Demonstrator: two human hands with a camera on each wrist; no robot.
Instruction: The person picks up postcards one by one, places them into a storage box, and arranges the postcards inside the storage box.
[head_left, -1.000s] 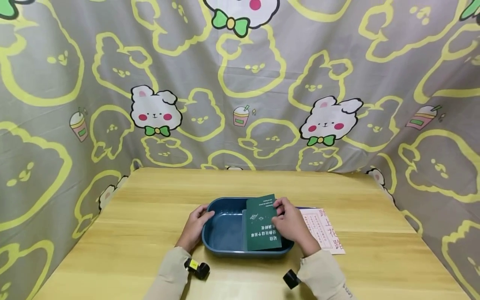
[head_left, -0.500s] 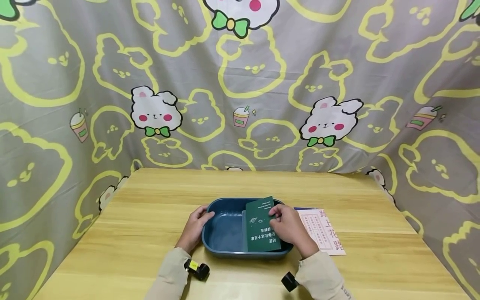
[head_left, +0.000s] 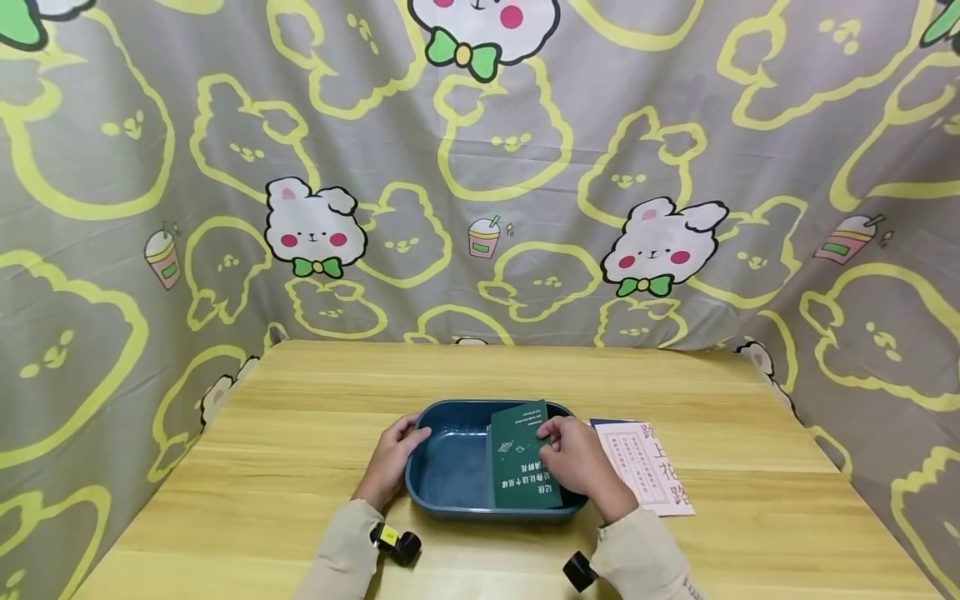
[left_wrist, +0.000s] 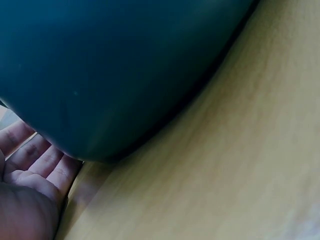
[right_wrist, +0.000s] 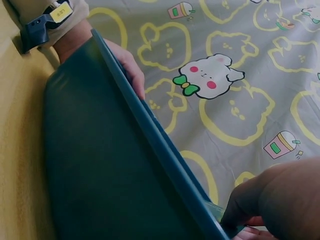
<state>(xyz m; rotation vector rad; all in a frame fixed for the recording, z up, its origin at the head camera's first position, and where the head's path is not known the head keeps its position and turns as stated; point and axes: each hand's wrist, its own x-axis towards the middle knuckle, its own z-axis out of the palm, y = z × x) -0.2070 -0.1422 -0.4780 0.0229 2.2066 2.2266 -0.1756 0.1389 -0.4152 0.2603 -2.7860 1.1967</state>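
A dark blue oval-ended basin sits on the table. My left hand holds its left end, thumb over the rim and fingers along the outer wall, as the left wrist view shows with the hand against the basin. Over the basin's right half, my right hand pinches a green printed card by its right edge. The card lies partly inside, tilted, with a paler strip along its left edge. In the right wrist view the basin's wall hides most of the card.
To the right of the basin, a white card with red print lies on the wooden table, over a dark blue flat item that is mostly covered. A patterned grey curtain hangs behind and at both sides.
My right hand has moved slightly left and down, and the green card's upper end has sunk lower into the basin. The left hand keeps its place on the rim.
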